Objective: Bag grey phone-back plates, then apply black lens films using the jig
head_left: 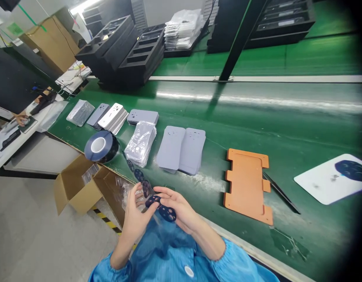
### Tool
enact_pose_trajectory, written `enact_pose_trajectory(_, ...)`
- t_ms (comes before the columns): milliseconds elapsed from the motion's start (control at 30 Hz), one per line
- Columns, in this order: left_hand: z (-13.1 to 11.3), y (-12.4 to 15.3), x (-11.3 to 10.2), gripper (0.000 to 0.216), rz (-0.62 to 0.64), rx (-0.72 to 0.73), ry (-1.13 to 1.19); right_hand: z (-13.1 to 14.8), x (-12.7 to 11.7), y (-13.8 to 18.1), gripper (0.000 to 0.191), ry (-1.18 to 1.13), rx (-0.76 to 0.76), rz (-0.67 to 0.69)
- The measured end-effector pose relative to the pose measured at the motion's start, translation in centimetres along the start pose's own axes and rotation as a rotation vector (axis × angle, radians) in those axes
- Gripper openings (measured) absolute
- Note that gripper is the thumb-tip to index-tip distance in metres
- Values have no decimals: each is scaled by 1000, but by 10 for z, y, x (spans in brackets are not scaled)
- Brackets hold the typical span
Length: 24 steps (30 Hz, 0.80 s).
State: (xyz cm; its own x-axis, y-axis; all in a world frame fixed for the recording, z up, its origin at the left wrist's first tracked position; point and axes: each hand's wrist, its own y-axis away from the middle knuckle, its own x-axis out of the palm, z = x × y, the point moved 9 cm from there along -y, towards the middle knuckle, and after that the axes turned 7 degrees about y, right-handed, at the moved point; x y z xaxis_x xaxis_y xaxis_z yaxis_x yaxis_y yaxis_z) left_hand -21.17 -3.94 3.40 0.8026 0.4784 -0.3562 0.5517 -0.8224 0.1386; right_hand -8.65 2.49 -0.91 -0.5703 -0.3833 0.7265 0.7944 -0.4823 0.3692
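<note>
Between my two hands runs a clear strip of dark round stickers with holes [167, 214], drawn from a roll [101, 146] at the table's left edge. My left hand [136, 213] pinches the strip between thumb and fingers. Close beside it, my right hand [181, 209] grips the strip near its free end. Past my hands lie two fanned stacks of grey phone back panels [181, 149]. To the right is an orange fixture plate [247, 186], with black tweezers [282, 193] beside it. A white panel [333, 178] bearing a dark round sticker lies farther right.
Plastic-wrapped panels [141, 143] and a white panel stack [113, 117] stand at the back left. Black trays [142, 55] are piled behind them. An open cardboard box [78, 184] sits below the table's left edge. Another person's hand [21, 118] shows at far left.
</note>
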Motion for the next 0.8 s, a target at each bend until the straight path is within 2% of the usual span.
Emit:
enact_pose_trajectory(100,16,-2,2,74,-63,-130,259,1,-8,8,48,149,-93,-22)
enact_pose_trajectory(233,2,-5,-15,74,-232,-49,307,1,-24,23,43,465,-168,-115)
enact_pose_trajectory(333,-6,-9,-17,78,-232,-25,268,3,-32,34,38,623,-158,-145)
enact_pose_trajectory(433,-16,-9,-19,91,-282,56,19,4,-35,39,29,622,-133,-84)
enact_pose_trajectory(500,-33,0,-23,109,-400,188,-269,2,-31,39,26,533,-117,6)
enact_pose_trajectory(567,-57,19,-20,110,-521,374,-482,1,-30,39,27,463,-111,55)
enact_pose_trajectory(600,-68,28,-12,99,-508,470,-521,2,-30,40,29,445,-112,66)
enact_pose_trajectory(633,-76,34,-1,84,-425,547,-524,2,-31,40,30,434,-117,73)
enact_pose_trajectory(667,-81,39,14,69,-289,594,-509,4,-31,42,31,423,-126,82)
enact_pose_trajectory(733,-82,44,43,44,3,600,-483,8,-33,44,31,395,-152,94)
enact_pose_trajectory(800,-75,44,58,31,148,535,-478,11,-36,46,31,364,-169,102)
